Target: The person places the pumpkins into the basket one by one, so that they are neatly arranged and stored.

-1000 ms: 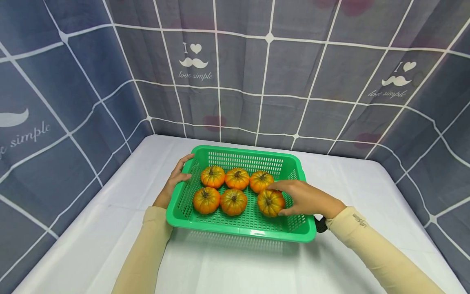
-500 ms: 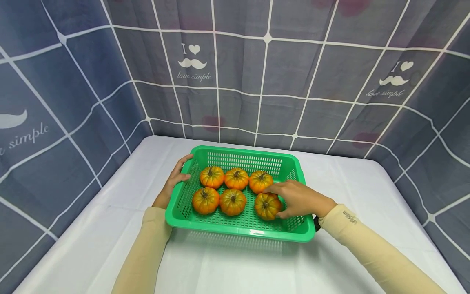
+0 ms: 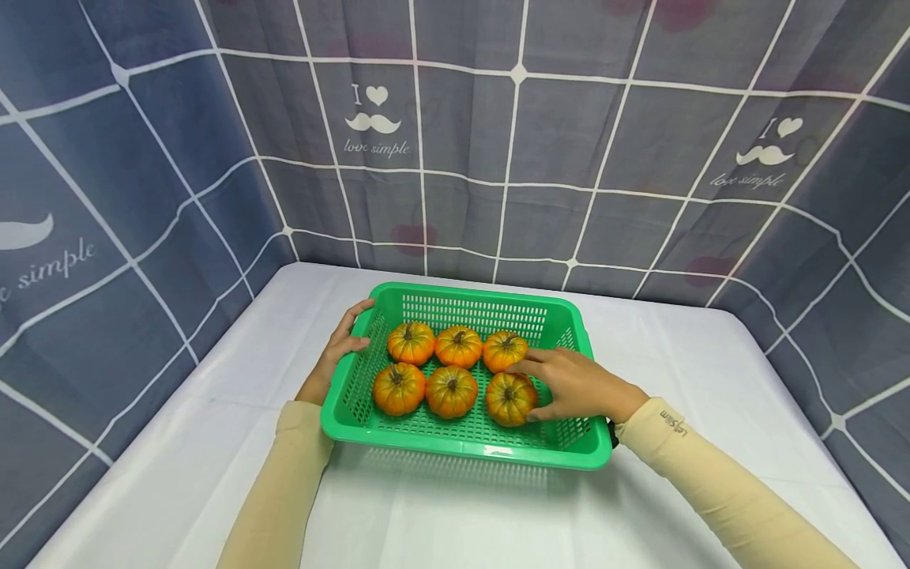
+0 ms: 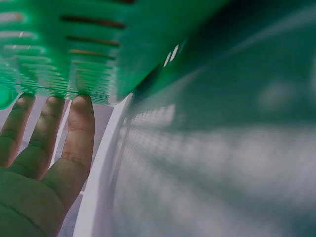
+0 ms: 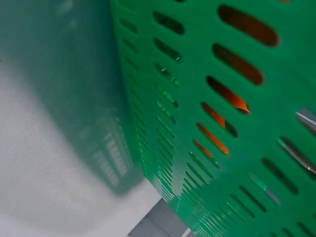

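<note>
A green plastic basket [image 3: 462, 453] holds several small orange pumpkins in two rows. My left hand [image 3: 336, 354] grips its left rim, thumb over the inside edge. In the left wrist view, fingers [image 4: 81, 116] of that hand press against the slotted outer wall [image 4: 94, 29]. Reaching over the right side, my right hand [image 3: 576, 386] holds the front-right pumpkin [image 3: 510, 401] between thumb and fingers. Behind it sits the back-right pumpkin [image 3: 504, 350], close to those fingertips. In the right wrist view, the basket's wall [image 5: 197, 89] hides my right hand, and orange shows through its slots.
Other pumpkins are the front-left one [image 3: 399, 389], the front-middle one [image 3: 451, 391], the back-left one [image 3: 411, 343] and the back-middle one [image 3: 458, 347]. A white cloth [image 3: 455, 521] covers the table. Grey-blue checked curtains [image 3: 469, 126] stand behind and at both sides.
My right hand has moved a little left with the front-right pumpkin, bringing it nearer the front-middle one. My left hand and the basket have stayed in place.
</note>
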`<state>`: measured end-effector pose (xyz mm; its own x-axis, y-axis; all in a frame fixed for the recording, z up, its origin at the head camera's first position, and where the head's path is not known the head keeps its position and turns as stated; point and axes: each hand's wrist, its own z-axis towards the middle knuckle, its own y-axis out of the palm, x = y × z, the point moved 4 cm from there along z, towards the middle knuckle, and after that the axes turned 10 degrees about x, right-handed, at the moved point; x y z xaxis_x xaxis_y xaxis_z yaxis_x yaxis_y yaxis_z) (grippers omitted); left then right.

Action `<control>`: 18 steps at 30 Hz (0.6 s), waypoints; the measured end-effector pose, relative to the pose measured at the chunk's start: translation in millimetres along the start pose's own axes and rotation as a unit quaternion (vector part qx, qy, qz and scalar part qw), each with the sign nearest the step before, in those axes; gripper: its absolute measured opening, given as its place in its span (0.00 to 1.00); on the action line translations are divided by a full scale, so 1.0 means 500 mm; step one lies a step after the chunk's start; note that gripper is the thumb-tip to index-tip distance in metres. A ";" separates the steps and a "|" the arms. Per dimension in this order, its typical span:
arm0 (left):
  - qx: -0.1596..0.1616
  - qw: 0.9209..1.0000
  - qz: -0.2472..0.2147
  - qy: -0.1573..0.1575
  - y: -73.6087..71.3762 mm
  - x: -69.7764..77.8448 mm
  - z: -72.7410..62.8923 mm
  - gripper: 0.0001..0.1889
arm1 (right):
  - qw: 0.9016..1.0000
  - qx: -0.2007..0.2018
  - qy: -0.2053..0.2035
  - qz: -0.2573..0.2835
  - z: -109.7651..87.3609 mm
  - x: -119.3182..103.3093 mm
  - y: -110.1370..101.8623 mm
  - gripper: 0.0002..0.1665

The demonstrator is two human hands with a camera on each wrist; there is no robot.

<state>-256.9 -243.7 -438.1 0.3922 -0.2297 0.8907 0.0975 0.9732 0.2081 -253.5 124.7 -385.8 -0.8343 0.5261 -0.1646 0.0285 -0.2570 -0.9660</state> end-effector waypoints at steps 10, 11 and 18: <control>-0.002 1.000 0.003 0.006 0.001 0.002 0.000 0.34 | 1.000 -0.019 0.012 -0.010 0.002 -0.003 0.002 0.40; -0.005 1.000 -0.005 0.004 0.002 0.003 -0.001 0.34 | 1.000 -0.020 0.012 -0.011 0.002 -0.003 0.002 0.39; -0.004 0.999 -0.031 -0.013 0.001 0.002 -0.003 0.34 | 1.000 -0.013 0.005 -0.012 0.004 -0.004 0.000 0.35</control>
<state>-255.2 -243.3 -437.9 0.3619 -0.2885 0.8865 0.1276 0.9573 0.2595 -253.1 122.1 -385.3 -0.8289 0.5406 -0.1439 0.0234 -0.2235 -0.9744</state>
